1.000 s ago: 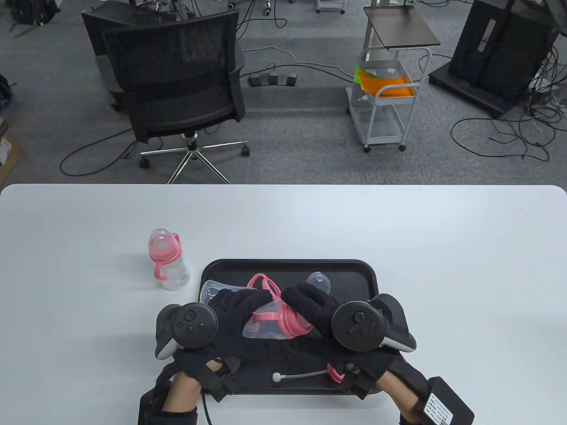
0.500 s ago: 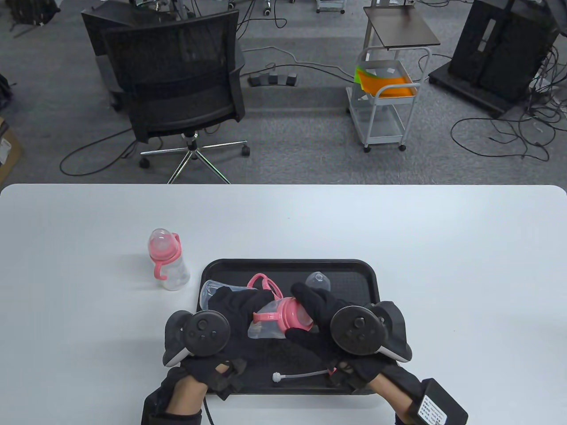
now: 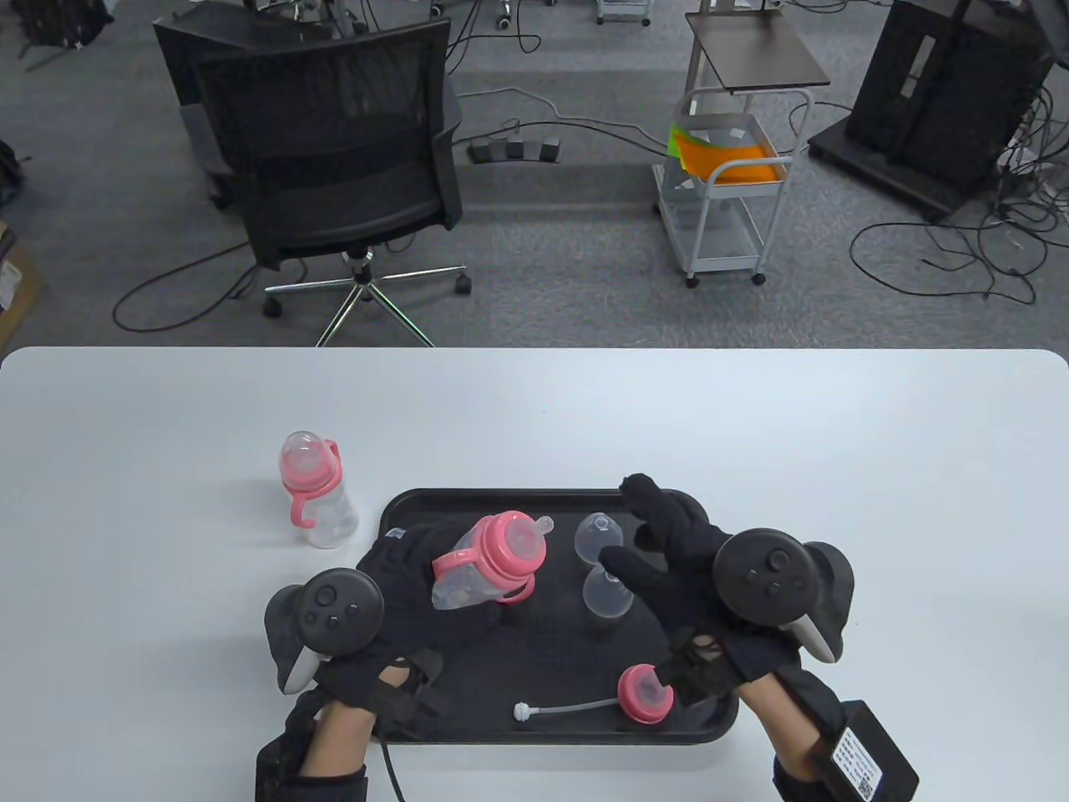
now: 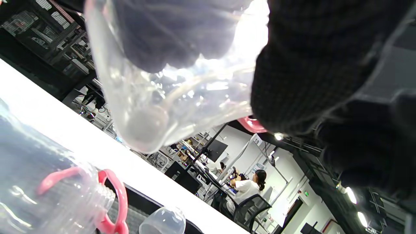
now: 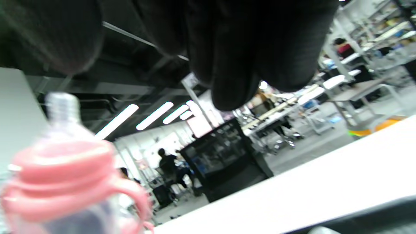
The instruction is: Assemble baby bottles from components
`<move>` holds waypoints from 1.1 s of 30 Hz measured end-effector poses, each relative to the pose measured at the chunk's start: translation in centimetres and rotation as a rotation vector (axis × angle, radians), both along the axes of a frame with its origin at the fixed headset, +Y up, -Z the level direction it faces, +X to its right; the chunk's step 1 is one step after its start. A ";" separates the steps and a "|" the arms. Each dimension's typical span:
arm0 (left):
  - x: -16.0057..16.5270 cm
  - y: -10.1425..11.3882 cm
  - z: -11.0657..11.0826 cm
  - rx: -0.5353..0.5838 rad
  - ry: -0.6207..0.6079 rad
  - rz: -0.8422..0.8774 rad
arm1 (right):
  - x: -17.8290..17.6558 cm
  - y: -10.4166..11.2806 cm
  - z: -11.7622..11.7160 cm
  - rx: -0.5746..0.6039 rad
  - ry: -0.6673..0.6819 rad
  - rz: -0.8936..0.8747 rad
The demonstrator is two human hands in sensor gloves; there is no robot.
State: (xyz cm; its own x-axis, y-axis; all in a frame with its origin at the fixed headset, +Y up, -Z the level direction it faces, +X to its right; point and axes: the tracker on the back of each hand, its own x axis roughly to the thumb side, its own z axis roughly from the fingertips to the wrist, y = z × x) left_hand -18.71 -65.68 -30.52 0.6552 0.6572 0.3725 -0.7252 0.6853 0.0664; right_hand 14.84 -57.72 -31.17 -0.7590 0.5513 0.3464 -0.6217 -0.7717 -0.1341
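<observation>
My left hand (image 3: 401,585) grips a clear bottle (image 3: 488,561) with a pink handled collar and a teat, tilted with the teat pointing up and right, above the black tray (image 3: 543,494). The bottle's clear base fills the left wrist view (image 4: 175,81), and its pink collar shows in the right wrist view (image 5: 61,169). My right hand (image 3: 660,547) is empty with fingers spread, over the tray's right side, beside two clear caps (image 3: 600,535) (image 3: 606,591). A pink collar with a straw (image 3: 645,693) lies at the tray's front. A finished bottle (image 3: 313,493) stands left of the tray.
Another clear bottle body with a pink handle ring (image 4: 65,195) lies on the tray under my left hand, seen in the left wrist view. The white table (image 3: 835,468) stretches wide around the tray. An office chair (image 3: 334,159) and a cart (image 3: 727,184) stand beyond the far edge.
My right hand has let go of the bottle's pink collar and moved right and further away. My left hand has tipped the bottle teat-up. The two caps and the pink straw piece are uncovered.
</observation>
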 end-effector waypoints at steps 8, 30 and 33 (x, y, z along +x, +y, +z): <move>-0.2 0.1 0.0 -0.002 0.003 0.029 | -1.8 -7.2 -4.4 -0.227 0.059 0.384; 0.6 -0.1 -0.2 -0.035 -0.046 -0.036 | -3.5 -13.1 -6.5 -0.424 0.055 0.766; 0.7 -0.2 -0.2 -0.039 -0.052 -0.043 | -2.7 -13.8 -6.7 -0.478 0.071 0.818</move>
State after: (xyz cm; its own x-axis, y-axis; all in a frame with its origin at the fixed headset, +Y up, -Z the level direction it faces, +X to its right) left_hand -17.98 -65.89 -30.72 0.6633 0.6438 0.3815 -0.6972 0.7169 0.0023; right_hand 12.12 -71.57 -37.88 -0.9584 -0.0463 0.2817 0.1411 -0.9347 0.3263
